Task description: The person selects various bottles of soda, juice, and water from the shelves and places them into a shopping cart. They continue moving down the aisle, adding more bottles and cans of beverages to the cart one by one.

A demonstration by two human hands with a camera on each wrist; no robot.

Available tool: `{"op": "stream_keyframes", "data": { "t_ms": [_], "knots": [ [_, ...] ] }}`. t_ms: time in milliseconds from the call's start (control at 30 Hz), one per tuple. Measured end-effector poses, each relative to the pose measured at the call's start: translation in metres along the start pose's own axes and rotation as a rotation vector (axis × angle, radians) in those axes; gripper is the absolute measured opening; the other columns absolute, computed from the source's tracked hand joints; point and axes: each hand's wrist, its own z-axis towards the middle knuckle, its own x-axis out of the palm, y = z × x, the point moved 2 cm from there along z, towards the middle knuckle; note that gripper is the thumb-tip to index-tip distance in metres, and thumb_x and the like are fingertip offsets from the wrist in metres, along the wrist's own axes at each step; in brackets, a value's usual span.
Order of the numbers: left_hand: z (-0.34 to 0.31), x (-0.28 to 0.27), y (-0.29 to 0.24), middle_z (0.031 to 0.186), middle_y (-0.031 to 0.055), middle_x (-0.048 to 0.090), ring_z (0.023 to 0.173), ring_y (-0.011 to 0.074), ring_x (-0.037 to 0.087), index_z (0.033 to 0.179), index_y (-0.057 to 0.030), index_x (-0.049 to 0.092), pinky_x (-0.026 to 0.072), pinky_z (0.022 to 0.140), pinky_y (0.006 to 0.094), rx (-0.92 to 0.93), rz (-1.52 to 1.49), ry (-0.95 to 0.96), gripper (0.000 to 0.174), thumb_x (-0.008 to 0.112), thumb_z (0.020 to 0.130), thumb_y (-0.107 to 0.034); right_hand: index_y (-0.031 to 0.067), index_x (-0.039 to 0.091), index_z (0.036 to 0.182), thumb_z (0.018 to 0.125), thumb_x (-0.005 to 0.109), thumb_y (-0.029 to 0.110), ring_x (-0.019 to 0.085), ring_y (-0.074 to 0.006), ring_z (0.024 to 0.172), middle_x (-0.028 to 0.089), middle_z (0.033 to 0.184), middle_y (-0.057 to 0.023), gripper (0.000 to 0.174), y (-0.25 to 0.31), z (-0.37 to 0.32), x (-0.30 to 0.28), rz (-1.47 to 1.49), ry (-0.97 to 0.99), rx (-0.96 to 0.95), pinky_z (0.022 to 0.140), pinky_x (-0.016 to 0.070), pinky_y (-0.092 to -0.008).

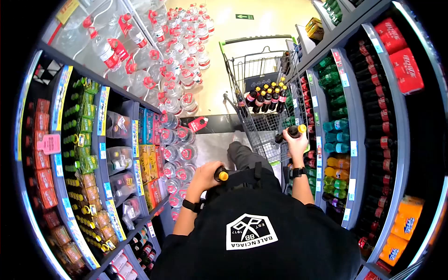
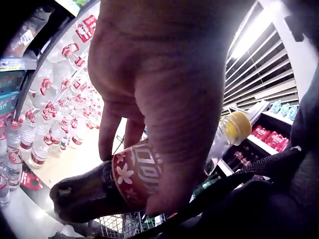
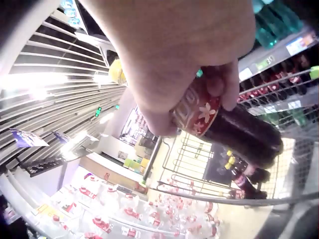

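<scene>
In the head view my left hand (image 1: 205, 176) grips a dark cola bottle (image 1: 220, 173) with a yellow cap, held close to the body. The left wrist view shows fingers and thumb round its red label (image 2: 134, 172), the bottle lying tilted. My right hand (image 1: 297, 143) grips a second yellow-capped cola bottle (image 1: 292, 132) at the near side of the shopping cart (image 1: 263, 133). Seen from the right wrist, that bottle (image 3: 244, 137) points its base toward the basket. Several similar bottles (image 1: 268, 99) stand grouped inside the cart.
Shelves of soft drinks (image 1: 338, 172) line the right side, with red can packs (image 1: 406, 70) higher up. Along the left run shelves of bottled drinks (image 1: 86, 126). Large water bottles (image 1: 175, 84) crowd the floor at left, with a red tag (image 1: 198, 123) among them.
</scene>
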Motion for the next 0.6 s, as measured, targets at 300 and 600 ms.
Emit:
{"op": "stream_keyframes", "data": {
  "t_ms": [300, 600],
  "knots": [
    [0.103, -0.034, 0.011, 0.105, 0.0145, 0.071, 0.102, 0.0372, 0.068, 0.114, -0.0084, 0.065, 0.0550, 0.085, 0.0433, -0.305, 0.016, 0.099, 0.054, 0.084, 0.064, -0.008, 0.0067, 0.067, 0.106, 0.070, 0.089, 0.026, 0.067, -0.0302, 0.090, 0.068, 0.100, -0.0118, 0.047, -0.118, 0.102, 0.153, -0.001, 0.092, 0.039, 0.084, 0.0527, -0.0390],
    [0.162, -0.043, 0.031, 0.113, 0.0149, 0.071, 0.108, 0.0345, 0.069, 0.120, -0.0093, 0.064, 0.0545, 0.093, 0.0398, -0.582, -0.014, 0.071, 0.064, 0.088, 0.061, -0.003, 0.0088, 0.065, 0.116, 0.077, 0.085, 0.025, 0.067, -0.0363, 0.104, 0.069, 0.113, -0.0127, 0.047, -0.227, 0.155, 0.296, -0.068, 0.243, 0.344, 0.086, 0.0535, -0.0436]
  ]
}}
